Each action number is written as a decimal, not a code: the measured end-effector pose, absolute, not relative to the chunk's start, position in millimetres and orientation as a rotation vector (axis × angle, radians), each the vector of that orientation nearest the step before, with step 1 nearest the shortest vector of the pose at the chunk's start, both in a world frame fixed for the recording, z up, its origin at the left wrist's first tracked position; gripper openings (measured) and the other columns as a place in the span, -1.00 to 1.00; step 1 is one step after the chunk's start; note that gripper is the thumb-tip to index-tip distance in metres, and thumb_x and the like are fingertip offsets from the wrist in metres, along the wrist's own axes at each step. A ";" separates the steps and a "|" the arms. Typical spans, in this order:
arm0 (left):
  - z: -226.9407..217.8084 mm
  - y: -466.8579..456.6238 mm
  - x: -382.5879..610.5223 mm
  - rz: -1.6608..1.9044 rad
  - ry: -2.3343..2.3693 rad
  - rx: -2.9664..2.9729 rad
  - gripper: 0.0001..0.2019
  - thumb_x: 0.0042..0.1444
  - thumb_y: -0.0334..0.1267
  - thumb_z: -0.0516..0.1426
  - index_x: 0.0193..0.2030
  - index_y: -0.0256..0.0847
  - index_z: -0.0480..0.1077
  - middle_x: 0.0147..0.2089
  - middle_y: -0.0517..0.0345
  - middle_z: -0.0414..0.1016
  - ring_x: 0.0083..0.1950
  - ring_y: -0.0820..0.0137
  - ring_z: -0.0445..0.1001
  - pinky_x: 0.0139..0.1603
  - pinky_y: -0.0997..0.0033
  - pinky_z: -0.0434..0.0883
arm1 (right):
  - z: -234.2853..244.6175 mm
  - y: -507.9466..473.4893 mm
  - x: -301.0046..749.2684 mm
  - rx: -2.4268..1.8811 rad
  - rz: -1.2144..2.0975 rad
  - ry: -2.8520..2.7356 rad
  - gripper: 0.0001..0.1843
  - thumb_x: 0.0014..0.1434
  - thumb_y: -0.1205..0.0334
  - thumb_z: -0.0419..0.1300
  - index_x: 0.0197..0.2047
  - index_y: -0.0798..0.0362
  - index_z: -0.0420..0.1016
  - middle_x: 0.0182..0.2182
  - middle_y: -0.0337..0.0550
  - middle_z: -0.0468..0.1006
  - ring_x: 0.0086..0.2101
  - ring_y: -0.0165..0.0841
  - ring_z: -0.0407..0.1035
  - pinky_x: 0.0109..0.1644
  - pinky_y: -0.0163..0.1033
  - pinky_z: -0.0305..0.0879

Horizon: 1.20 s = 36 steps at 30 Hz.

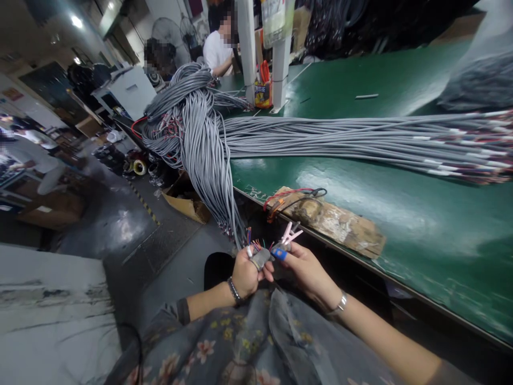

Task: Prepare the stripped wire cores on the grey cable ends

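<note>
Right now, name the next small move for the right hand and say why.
Probably ease the right hand slightly toward the left hand and single out one of the coloured wires: several thin ends stick up at the left hand, and the right hand is close beside them.

Cables [320, 140]: smooth, plastic-looking, slight sheen. Clip [287, 236]: plastic-looking. Bench [425, 219]: smooth, glossy. Board [358, 231]: rough, stained wood. Bracelet [342, 302]: shiny metal. Garment [240, 342]: matt cloth. Carton [182, 206]: matt cardboard.
</note>
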<state>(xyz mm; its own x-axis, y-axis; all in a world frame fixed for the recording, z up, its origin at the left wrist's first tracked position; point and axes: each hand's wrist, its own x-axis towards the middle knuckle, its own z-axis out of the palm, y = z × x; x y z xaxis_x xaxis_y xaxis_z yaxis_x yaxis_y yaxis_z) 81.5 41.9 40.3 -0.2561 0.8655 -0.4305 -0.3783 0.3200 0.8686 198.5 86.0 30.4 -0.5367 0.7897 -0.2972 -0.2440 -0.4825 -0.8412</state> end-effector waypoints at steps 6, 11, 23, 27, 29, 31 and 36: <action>40.9 42.0 80.3 1.310 1.348 0.476 -0.56 -0.30 0.09 0.26 -0.52 -0.22 0.21 -0.73 0.30 0.31 -0.81 0.57 0.21 -0.80 0.62 -0.08 | 28.6 87.7 206.1 -0.976 2.008 -1.094 -0.60 -0.20 -0.10 0.38 -0.54 0.05 0.39 -0.61 -0.27 0.35 -0.55 -0.42 0.18 -0.46 -0.26 0.16; 40.3 40.8 79.7 1.297 1.345 0.518 -0.53 -0.30 0.13 0.26 -0.51 -0.21 0.21 -0.73 0.29 0.32 -0.81 0.56 0.20 -0.81 0.60 -0.02 | 31.2 89.8 213.8 -0.923 2.076 -0.962 -0.56 -0.21 -0.15 0.37 -0.53 0.06 0.41 -0.60 -0.29 0.33 -0.54 -0.46 0.15 -0.44 -0.29 0.15; 33.8 33.0 74.3 1.147 1.402 0.840 -0.58 -0.12 0.12 0.20 -0.51 -0.24 0.27 -0.66 0.25 0.35 -0.74 0.57 0.27 -0.74 0.60 0.10 | 41.7 88.9 205.7 -1.012 2.066 -1.085 -0.63 -0.25 -0.01 0.41 -0.58 0.05 0.37 -0.70 -0.36 0.26 -0.64 -0.50 0.10 -0.56 -0.34 0.05; 36.4 33.4 75.3 1.134 1.416 0.846 -0.58 -0.13 0.13 0.20 -0.53 -0.23 0.27 -0.67 0.25 0.35 -0.75 0.57 0.26 -0.73 0.59 0.12 | 41.1 87.7 206.0 -1.009 2.088 -1.051 -0.60 -0.25 -0.05 0.40 -0.57 0.04 0.37 -0.69 -0.35 0.28 -0.64 -0.50 0.13 -0.55 -0.33 0.13; 37.3 33.4 75.4 1.123 1.418 0.861 -0.58 -0.13 0.13 0.21 -0.52 -0.23 0.27 -0.67 0.25 0.35 -0.75 0.56 0.26 -0.73 0.59 0.13 | 40.3 88.1 205.8 -1.018 2.090 -1.065 -0.59 -0.23 -0.07 0.39 -0.58 0.04 0.35 -0.69 -0.36 0.28 -0.65 -0.51 0.14 -0.55 -0.32 0.14; 37.2 33.4 75.0 1.114 1.417 0.871 -0.58 -0.13 0.12 0.21 -0.50 -0.23 0.28 -0.67 0.25 0.35 -0.75 0.56 0.26 -0.72 0.59 0.13 | 39.4 88.6 205.6 -1.029 2.076 -1.097 -0.59 -0.22 -0.07 0.39 -0.58 0.04 0.33 -0.70 -0.37 0.26 -0.66 -0.51 0.13 -0.57 -0.33 0.11; 33.4 34.0 73.3 1.132 1.390 0.839 -0.59 -0.11 0.11 0.20 -0.53 -0.23 0.27 -0.67 0.25 0.35 -0.75 0.57 0.26 -0.74 0.59 0.10 | 38.8 87.9 205.8 -1.003 2.068 -1.096 -0.59 -0.24 -0.08 0.40 -0.54 0.06 0.39 -0.67 -0.35 0.31 -0.63 -0.50 0.16 -0.51 -0.30 0.16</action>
<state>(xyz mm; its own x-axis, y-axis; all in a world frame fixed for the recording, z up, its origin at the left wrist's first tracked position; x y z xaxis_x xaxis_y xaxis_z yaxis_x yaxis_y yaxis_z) 73.3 34.0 33.4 -0.1462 0.9408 -0.3058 -0.1086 0.2920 0.9502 205.8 87.9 38.8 -0.5444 0.7653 -0.3436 -0.1452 -0.4894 -0.8599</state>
